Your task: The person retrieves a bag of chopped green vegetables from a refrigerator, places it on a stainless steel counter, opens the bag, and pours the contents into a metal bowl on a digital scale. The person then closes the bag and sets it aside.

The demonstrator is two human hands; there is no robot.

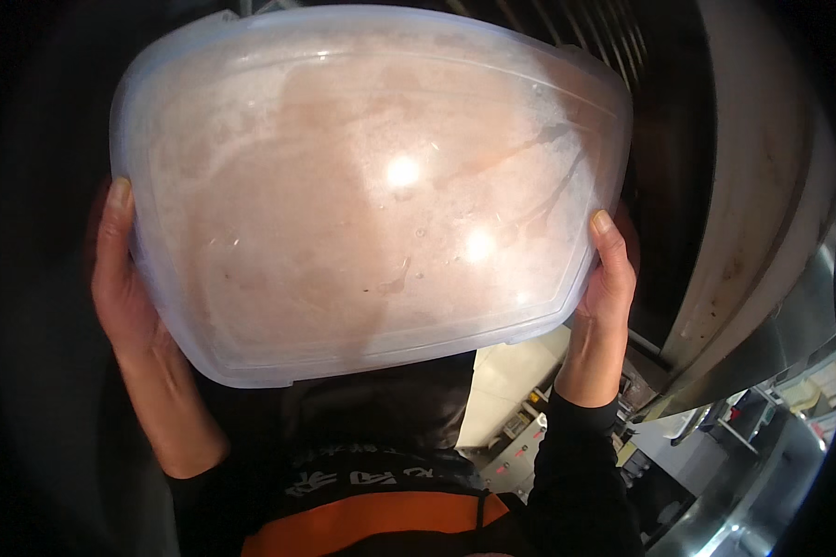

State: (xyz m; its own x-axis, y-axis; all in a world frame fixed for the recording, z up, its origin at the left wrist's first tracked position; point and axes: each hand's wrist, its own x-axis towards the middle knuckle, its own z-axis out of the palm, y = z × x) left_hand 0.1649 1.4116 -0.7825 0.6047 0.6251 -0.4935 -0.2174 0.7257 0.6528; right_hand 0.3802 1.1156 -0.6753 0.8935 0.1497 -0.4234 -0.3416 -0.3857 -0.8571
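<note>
A large translucent plastic container lid (285, 223) fills the middle of the view, its rim bluish-white and its corners rounded. Pinkish-beige contents show dimly through it, too clouded to identify. Droplets, wet streaks and two bright light reflections mark its surface. My left hand (127, 285) grips the left edge, thumb on top. On the right edge, my right hand (607, 268) holds it the same way. The fingers of both hands are hidden behind or beneath the rim. The container is held up in front of my dark apron (383, 411).
Metal wire shelf bars (599, 35) show in a dark interior at the top right. A pale, stained panel edge (745, 230) curves down the right side. Lower right are a tiled floor (515, 376), stainless-steel surfaces (752, 501) and equipment with red marks (519, 456).
</note>
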